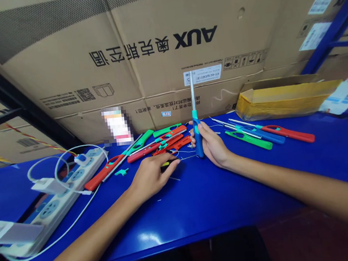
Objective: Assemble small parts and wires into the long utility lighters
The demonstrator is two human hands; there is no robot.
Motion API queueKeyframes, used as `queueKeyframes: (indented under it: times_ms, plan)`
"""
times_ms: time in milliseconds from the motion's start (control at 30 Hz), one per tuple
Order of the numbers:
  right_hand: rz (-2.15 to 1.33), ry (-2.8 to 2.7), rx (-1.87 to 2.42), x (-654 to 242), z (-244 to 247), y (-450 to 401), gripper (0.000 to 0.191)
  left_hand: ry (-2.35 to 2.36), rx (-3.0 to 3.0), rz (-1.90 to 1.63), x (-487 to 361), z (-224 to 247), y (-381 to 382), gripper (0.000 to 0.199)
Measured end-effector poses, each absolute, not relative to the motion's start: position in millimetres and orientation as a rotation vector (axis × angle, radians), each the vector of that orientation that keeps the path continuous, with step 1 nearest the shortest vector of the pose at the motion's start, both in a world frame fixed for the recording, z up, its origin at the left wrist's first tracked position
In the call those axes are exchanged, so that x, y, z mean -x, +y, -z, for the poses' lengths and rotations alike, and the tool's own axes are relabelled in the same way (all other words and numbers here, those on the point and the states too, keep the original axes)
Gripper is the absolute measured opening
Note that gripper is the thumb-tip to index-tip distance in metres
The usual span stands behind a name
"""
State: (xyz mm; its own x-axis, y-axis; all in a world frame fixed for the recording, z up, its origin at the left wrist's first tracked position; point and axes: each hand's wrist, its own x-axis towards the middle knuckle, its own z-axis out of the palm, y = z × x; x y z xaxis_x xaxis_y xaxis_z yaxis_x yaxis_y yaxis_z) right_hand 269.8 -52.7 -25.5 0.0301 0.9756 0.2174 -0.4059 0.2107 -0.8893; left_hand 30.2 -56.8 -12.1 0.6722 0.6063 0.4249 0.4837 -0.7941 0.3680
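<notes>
My right hand (210, 143) is wrapped round the blue handle of a long-necked gas lighter (197, 134), held upright with its metal tube pointing up. In my left hand (152, 173) is a thin screwdriver (165, 164) with a black and yellow handle. Its slim shaft reaches to the lower end of the blue lighter; whether the tip touches is too small to tell. Behind the left hand lie a red lighter (136, 154) and orange casing parts (171, 145). A small green trigger piece (122, 172) rests to its left.
To the right lie another red lighter (289, 133), a blue lighter (266, 134) and a green casing (250, 139). A white power strip (64, 190) with chargers and cables stands at left. Behind are a large cardboard box (151, 22), a phone (117, 125) and a yellow open box (285, 101).
</notes>
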Motion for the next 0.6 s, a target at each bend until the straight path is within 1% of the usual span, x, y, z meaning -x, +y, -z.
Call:
queueKeyframes:
  times_ms: [67,167,233,300,500,600]
  plan:
    - [-1.237,-1.001,0.719,-270,27,-52,0.036,0.894,-2.645,-0.800,-31,13,-57,0.023]
    - [-1.231,-0.998,0.705,-272,26,-49,0.036,0.862,-2.664,-0.848,-32,13,-55,0.023]
    - [-1.226,-1.002,0.689,-273,25,-45,0.036,0.802,-2.708,-0.886,-31,12,-51,0.012]
    - [-1.229,-1.002,0.665,-272,23,-38,0.037,0.758,-2.765,-0.944,-29,12,-45,0.009]
    - [-1.208,-0.959,0.673,-253,17,-5,0.037,0.847,-2.931,-1.147,-15,15,-28,0.013]
    - [-1.186,-0.972,0.642,-243,20,4,0.037,0.879,-2.914,-1.181,-9,15,-26,0.018]
